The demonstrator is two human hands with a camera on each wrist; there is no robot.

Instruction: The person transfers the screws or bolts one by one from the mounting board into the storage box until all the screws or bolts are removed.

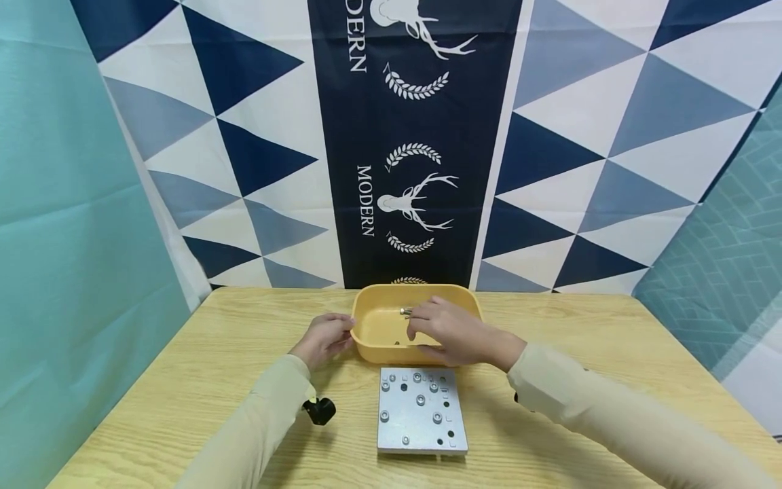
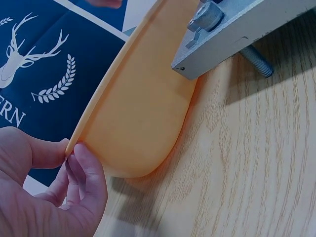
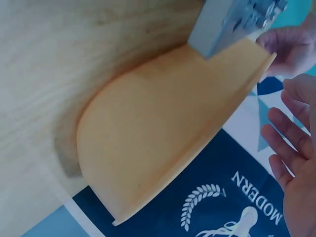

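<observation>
My left hand [image 1: 326, 338] pinches the left rim of a yellow plastic bin [image 1: 391, 354] between thumb and fingers, seen closely in the left wrist view. Over the bin's right part is my right hand [image 1: 449, 333], its fingers loosely bent and spread in the right wrist view [image 3: 296, 143]. A small metal bolt [image 1: 405, 312] shows by its fingertips in the head view; whether they touch is unclear. In front of the bin sits a silver metal plate [image 1: 418, 429] with several socket-head bolts and a few dark holes. One bolt's threaded shank [image 2: 257, 61] sticks out underneath.
A light wooden table [image 1: 244, 353] carries the bin and plate. Behind it hangs a patterned cloth [image 1: 415, 136] with triangles and deer heads. Teal curtains [image 1: 79, 204] flank the left side. A black camera [image 1: 320, 411] is strapped at the left wrist.
</observation>
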